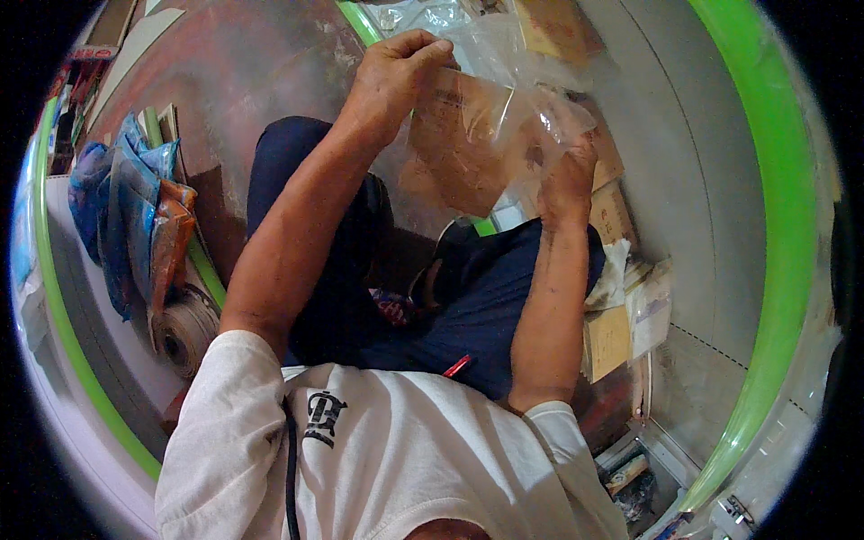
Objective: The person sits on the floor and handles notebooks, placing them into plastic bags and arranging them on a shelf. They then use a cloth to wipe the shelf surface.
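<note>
My left hand (400,76) is closed with its thumb and fingers pinching the left upper edge of a clear plastic bag (499,103). Lower and to the right, my right hand (569,184) grips the same bag, its fingers partly hidden by the crumpled film. The bag is spread between both hands over my crossed legs. Behind or inside it shows a flat brown sheet (459,148); I cannot tell which. More crumpled clear plastic lies just beyond.
Brown cardboard pieces (553,31) lie at the far right, with more envelopes (607,342) beside my right forearm. Left of me are blue and orange plastic packets (135,216) and a tan roll (186,331). A red pen (457,366) lies at my lap. A bin (661,459) stands lower right.
</note>
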`<state>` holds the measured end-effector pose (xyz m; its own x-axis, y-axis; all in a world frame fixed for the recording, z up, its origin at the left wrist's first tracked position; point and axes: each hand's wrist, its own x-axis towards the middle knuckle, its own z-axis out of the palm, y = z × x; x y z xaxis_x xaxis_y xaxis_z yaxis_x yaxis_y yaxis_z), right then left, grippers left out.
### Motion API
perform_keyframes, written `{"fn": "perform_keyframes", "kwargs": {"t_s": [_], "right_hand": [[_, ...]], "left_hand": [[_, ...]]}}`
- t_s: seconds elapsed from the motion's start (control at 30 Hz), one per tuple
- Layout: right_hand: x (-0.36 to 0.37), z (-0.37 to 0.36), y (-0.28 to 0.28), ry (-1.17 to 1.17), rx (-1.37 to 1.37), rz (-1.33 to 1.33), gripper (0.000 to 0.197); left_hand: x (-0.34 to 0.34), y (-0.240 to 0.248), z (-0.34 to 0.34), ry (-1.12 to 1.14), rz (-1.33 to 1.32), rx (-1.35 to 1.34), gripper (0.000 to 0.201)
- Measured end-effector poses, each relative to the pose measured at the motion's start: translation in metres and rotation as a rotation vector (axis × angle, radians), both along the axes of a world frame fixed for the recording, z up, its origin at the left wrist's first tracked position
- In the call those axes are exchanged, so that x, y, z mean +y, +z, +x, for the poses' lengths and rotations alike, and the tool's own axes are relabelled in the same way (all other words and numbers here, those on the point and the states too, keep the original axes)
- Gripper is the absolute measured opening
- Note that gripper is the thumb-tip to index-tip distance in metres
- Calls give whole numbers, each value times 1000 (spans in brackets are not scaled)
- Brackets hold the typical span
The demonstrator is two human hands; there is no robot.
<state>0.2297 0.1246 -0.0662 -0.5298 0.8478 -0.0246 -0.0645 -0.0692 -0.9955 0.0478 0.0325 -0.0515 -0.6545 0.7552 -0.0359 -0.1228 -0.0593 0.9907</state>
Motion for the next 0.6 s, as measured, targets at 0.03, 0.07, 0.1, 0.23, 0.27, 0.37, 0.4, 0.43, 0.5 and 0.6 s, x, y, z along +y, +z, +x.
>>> {"fn": "perform_keyframes", "kwargs": {"t_s": [0.03,0.07,0.1,0.23,0.27,0.37,0.4,0.43,0.5,0.6], "right_hand": [[1,-1,-1,-51,-15,2,37],[5,-2,-4,-103,-30,3,37],[6,-2,-6,-154,-45,5,38],[13,4,-4,-128,-2,-53,38],[12,5,-4,-85,-6,-10,37],[-6,-1,4,-13,-46,217,35],[-11,-3,7,1,-64,310,34],[-11,-4,7,9,-100,293,32],[-12,-4,5,24,-171,260,30],[-4,-3,0,-33,-205,374,27]], "left_hand": [[0,-2,-1,18,-22,-53,19],[2,-9,-5,36,-43,-107,19],[3,-16,-10,53,-64,-160,19],[0,-21,-30,94,118,-363,16],[0,-25,-35,94,134,-413,16],[-1,-26,-46,118,206,-544,15],[0,-24,-42,156,180,-558,15],[0,-17,-36,193,155,-573,15],[-1,-17,-35,203,127,-545,15],[-6,-24,-40,182,117,-379,17]]}}
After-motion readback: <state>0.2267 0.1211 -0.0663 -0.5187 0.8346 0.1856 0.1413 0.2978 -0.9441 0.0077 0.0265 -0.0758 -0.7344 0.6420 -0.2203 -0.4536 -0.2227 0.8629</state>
